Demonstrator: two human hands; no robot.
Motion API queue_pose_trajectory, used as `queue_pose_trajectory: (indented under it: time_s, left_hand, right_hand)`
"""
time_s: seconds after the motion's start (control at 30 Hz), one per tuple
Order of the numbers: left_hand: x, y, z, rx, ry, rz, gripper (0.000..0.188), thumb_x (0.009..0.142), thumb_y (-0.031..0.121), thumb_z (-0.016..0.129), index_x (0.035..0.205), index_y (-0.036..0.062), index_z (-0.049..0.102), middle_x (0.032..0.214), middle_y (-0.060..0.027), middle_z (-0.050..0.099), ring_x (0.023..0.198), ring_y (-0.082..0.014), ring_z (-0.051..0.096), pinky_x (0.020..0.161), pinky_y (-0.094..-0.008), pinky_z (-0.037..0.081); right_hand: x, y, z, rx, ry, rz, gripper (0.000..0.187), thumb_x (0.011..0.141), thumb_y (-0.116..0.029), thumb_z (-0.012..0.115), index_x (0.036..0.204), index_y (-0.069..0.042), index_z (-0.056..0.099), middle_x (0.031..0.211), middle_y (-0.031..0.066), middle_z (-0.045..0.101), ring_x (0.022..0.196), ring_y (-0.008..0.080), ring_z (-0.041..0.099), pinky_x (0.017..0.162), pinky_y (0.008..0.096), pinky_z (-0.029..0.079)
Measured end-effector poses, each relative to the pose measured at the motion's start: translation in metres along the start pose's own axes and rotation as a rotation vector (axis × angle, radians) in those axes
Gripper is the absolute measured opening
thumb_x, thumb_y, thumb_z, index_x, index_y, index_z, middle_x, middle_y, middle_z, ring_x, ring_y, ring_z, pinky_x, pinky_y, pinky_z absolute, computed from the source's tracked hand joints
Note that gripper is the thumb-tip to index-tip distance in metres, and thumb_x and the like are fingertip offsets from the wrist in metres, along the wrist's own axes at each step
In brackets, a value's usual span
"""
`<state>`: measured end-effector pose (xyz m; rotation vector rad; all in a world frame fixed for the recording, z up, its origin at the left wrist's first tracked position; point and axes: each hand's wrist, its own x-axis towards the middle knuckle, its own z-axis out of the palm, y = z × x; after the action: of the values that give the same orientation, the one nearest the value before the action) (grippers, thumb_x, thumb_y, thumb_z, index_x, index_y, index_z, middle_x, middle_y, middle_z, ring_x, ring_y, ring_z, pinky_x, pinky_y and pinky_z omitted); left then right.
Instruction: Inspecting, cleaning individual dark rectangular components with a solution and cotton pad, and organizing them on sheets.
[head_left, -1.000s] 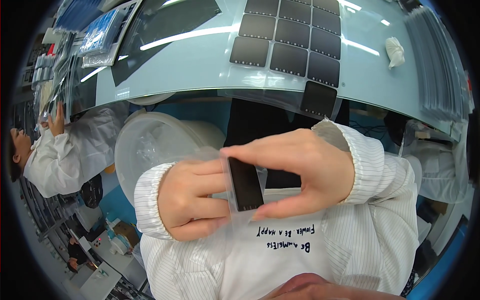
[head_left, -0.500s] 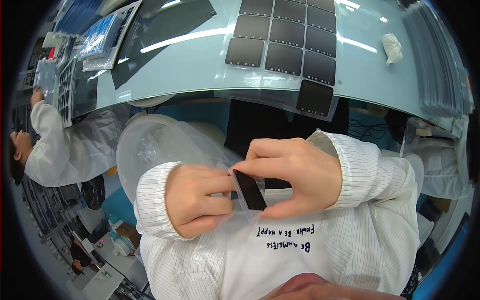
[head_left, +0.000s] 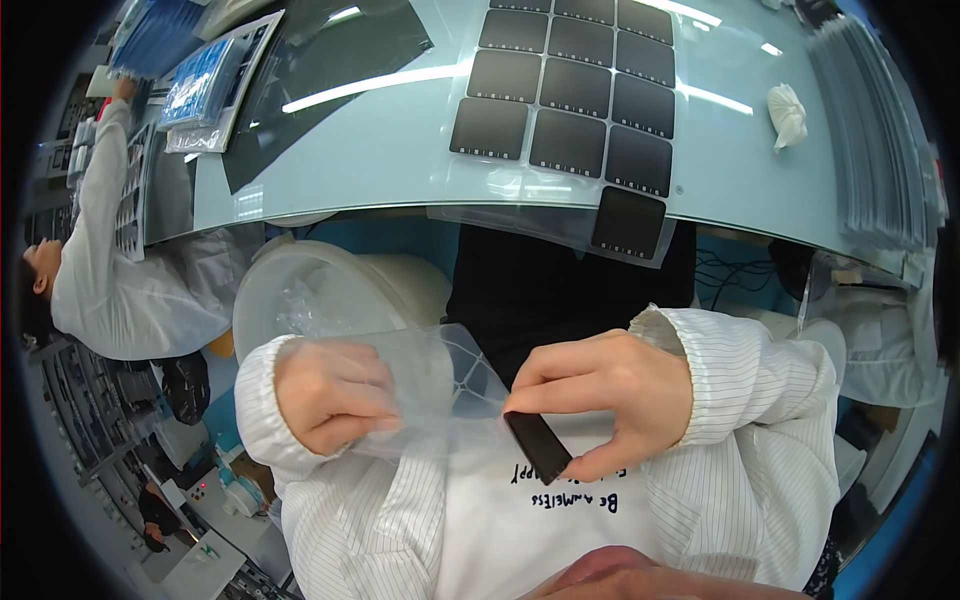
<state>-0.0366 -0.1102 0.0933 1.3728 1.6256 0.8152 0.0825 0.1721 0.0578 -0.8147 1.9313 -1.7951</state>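
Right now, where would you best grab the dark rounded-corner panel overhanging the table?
Probably pinch the dark panel by its near edge, from the camera's side: it looks thin and flat, and that edge juts past the table on clear plastic.

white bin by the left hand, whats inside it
Crumpled clear plastic shows inside the white bin. The near side is behind the left hand, sleeve and clear film, so anything there, or beneath the plastic, cannot be made out.

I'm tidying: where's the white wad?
In the head view, the white wad lies at right on the table, between the dark panels and the sheet stack.
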Motion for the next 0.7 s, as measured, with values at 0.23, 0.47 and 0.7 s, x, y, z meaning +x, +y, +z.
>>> queue_pose_trajectory:
  time_s: [0.23, 0.47, 0.7]
  left_hand:
    - [-0.018, -0.002, -0.001, -0.052, 0.041, -0.122, 0.009, 0.082, 0.011, 0.064, 0.079, 0.0040, 0.068, 0.075, -0.0083, 0.063, 0.069, -0.0259, 0.059, 0.063, -0.0338, 0.048]
    - [-0.068, -0.052, -0.010, -0.054, 0.151, -0.160, 0.012, 0.083, 0.013, 0.066, 0.076, 0.0045, 0.069, 0.072, -0.0078, 0.061, 0.068, -0.0227, 0.058, 0.062, -0.0323, 0.047]
    - [-0.212, -0.173, 0.057, -0.111, 0.770, -1.326, 0.006, 0.082, 0.005, 0.063, 0.085, 0.0001, 0.064, 0.072, -0.0066, 0.063, 0.070, -0.0185, 0.061, 0.060, -0.0301, 0.049]
  right_hand:
    - [0.000, 0.005, 0.000, -0.008, -0.002, 0.023, 0.054, 0.061, -0.009, 0.076, 0.113, -0.001, 0.061, 0.098, 0.0119, 0.060, 0.078, 0.0249, 0.065, 0.066, 0.0306, 0.056]
    - [0.001, 0.006, -0.015, -0.177, -0.074, 0.086, 0.053, 0.062, -0.009, 0.075, 0.113, -0.001, 0.060, 0.098, 0.0110, 0.059, 0.078, 0.0241, 0.065, 0.065, 0.0310, 0.056]
    - [-0.001, -0.009, -0.042, -0.853, 0.504, 0.176, 0.071, 0.056, 0.000, 0.079, 0.123, 0.002, 0.055, 0.102, 0.0142, 0.053, 0.079, 0.0247, 0.058, 0.065, 0.0291, 0.049]
